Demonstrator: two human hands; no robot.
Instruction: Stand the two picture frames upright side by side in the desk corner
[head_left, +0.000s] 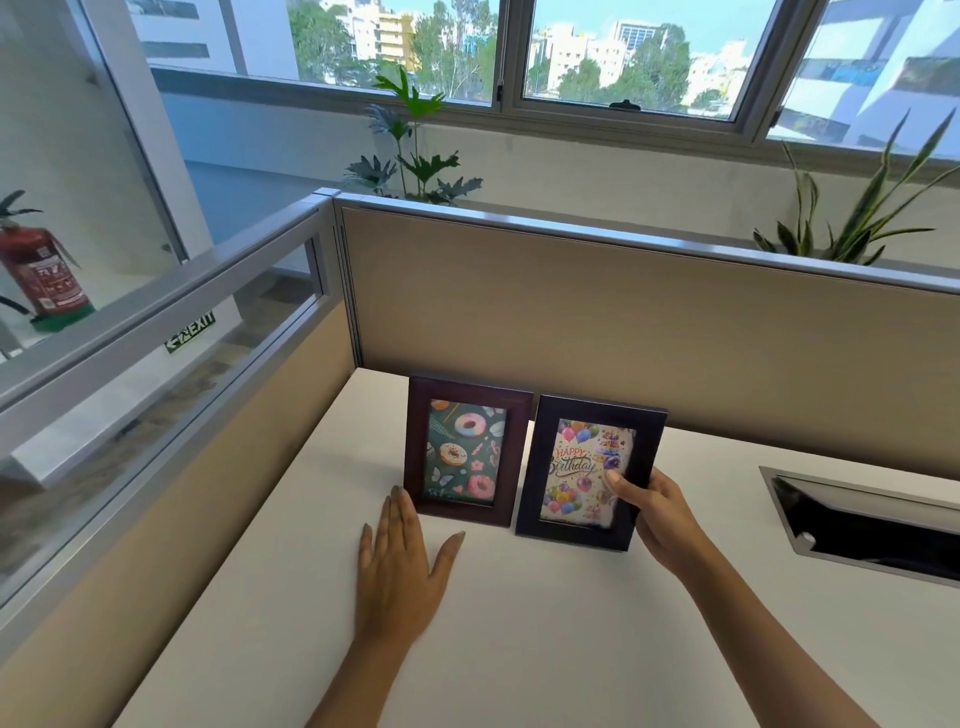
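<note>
Two picture frames stand upright side by side on the white desk (291, 571), near the corner where the partitions meet. The brown frame (466, 451) on the left shows donuts on a green ground. To its right, the black frame (589, 470) holds a "Happy Birthday" balloon picture. My right hand (652, 512) grips the black frame's right edge, thumb across its front. My left hand (402, 558) lies flat on the desk with fingers spread, fingertips just at the brown frame's lower left corner; I cannot tell whether they touch it.
Beige partition panels (623, 322) wall the desk at the back and left, the left one topped with glass. A metal-rimmed cable slot (862, 525) is cut into the desk at the right. Plants (415, 150) and windows lie beyond. A fire extinguisher (39, 265) stands far left.
</note>
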